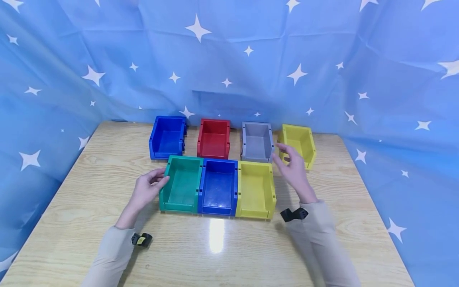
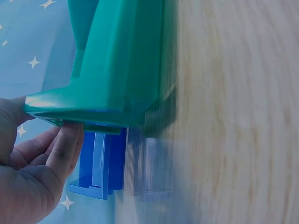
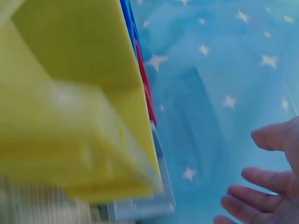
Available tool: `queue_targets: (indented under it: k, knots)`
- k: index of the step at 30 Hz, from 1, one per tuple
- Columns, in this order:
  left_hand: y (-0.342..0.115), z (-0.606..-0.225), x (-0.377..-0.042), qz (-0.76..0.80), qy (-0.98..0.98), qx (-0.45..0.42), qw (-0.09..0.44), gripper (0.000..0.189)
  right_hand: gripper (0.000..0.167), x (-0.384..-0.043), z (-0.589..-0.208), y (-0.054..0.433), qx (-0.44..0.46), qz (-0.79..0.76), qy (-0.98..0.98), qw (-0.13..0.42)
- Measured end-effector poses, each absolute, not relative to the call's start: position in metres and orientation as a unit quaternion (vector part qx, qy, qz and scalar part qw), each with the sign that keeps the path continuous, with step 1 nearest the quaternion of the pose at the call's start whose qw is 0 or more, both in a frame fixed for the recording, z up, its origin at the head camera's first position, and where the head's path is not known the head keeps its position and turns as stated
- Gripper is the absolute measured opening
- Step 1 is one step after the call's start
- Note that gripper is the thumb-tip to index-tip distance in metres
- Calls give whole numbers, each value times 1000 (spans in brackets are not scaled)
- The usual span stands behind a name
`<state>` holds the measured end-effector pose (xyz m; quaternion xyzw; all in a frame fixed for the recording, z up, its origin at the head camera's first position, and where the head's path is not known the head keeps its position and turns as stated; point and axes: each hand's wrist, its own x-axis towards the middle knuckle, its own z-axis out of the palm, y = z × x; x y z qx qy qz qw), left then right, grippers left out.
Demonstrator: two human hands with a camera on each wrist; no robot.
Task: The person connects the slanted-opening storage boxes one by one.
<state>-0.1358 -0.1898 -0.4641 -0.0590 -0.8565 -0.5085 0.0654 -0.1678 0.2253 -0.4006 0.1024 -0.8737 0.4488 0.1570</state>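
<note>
Pale sleeves, left [image 1: 111, 255] and right [image 1: 322, 239], lie nearest the head camera, each with a black wrist device (left [image 1: 141, 240], right [image 1: 294, 214]) at the cuff. Bench [image 1: 179, 255]: light wood grain, bright glare patch before the front bins.

Containers, 7 in total, 2 rows. Front row, 3 bins side by side, walls meeting: green bin [image 1: 183, 183] at left, blue bin [image 1: 218, 185] in the middle, yellow bin [image 1: 255, 187] at right. Rear row, 4 bins spaced apart: dark blue bin [image 1: 166, 139], red bin [image 1: 215, 143], grey bin [image 1: 256, 145], second yellow bin [image 1: 304, 144]. Inner floors show in all 7, plain plastic in each bin's own colour. Front row sits just before the rear row; whether the 2 rows touch, cannot tell.

Hands: left hand [image 1: 147, 189] pinches the green bin at its outer left side — thumb on 1 face, fingers on the other. Right hand [image 1: 294, 167] holds its fingers spread wide, beside the grey bin and in front of part of the second yellow bin; right wrist view shows it apart from the front yellow bin, which is blurred there.

Backdrop: blue cloth [image 1: 222, 48], white stars, behind the bench.
</note>
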Motion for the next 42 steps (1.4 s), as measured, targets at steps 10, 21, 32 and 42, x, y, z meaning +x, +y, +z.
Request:
queue_targets:
  k: [10, 21, 32, 42]
  knots:
    - [-191, -465, -136, -509, -857, -57, 62, 30, 36, -174, -400, 270, -6, 456, -872, 179]
    - [-191, -465, -136, -508, -857, -59, 60, 30, 30, -184, -404, 296, -82, 454, -863, 208]
    - [-190, -464, -135, -513, -854, -62, 65, 30, 33, -208, -417, 325, -101, 497, -833, 219]
    - [-190, -464, -136, -515, -852, -66, 71, 28, 35, -221, -429, 340, -120, 501, -833, 202]
